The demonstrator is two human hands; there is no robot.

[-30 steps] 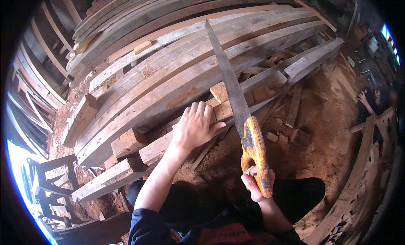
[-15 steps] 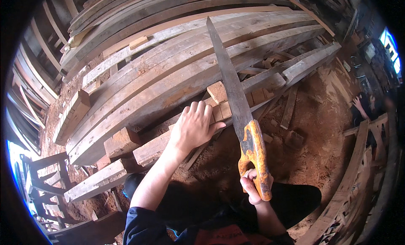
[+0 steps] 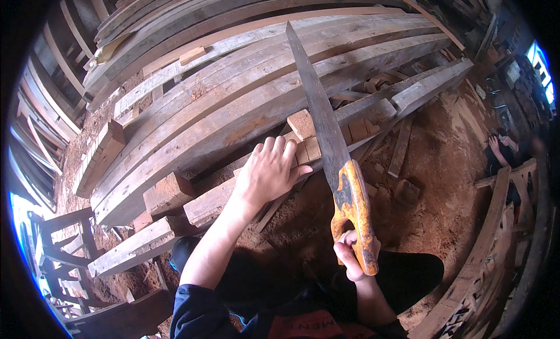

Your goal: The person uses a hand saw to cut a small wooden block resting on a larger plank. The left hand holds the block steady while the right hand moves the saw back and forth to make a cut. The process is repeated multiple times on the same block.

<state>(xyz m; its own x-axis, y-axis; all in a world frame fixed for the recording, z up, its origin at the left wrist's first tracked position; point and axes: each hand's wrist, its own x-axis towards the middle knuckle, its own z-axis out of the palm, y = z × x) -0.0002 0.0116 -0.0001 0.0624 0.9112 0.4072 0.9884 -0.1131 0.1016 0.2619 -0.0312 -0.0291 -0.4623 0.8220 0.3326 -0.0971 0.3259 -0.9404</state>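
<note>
A handsaw (image 3: 324, 114) with a worn yellow-orange handle points away from me, its blade lying across a piece of timber. My right hand (image 3: 352, 260) is closed round the saw's handle. To the left of the blade, my left hand (image 3: 265, 171) grips a wooden piece (image 3: 305, 152) with several cuts across it, fingers over its top and thumb along the near side. Part of that piece is hidden beneath the hand and the blade. A small wooden block (image 3: 300, 124) sits just beyond it, beside the blade.
Long timber beams (image 3: 233, 100) stretch across behind the work. A thick wood block (image 3: 169, 194) and a slotted block (image 3: 100, 158) lie to the left. Sawdust covers the floor (image 3: 443, 181). At the far right, a person's hands (image 3: 496, 145) show near curved boards (image 3: 484, 245).
The saw and my right hand have shifted very slightly away from me. My left hand stays on the wooden piece. The other person's hands at the far right have moved.
</note>
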